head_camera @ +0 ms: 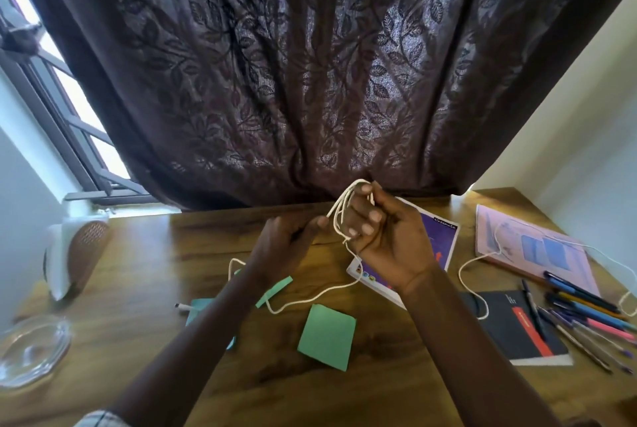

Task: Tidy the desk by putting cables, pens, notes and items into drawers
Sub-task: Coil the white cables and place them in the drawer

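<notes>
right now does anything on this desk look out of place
Beyond the coiled cable, a loose white cable straggles across the pink notebook and black notebook; pens and green notes lie scattered. Nothing looks spilled or damaged.

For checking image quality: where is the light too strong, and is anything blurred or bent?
Head view: the window at upper left is burnt out white; the curtain leans outward from wide-angle distortion; the left hand looks slightly blurred, the right hand holding the white cable sharper.
</notes>
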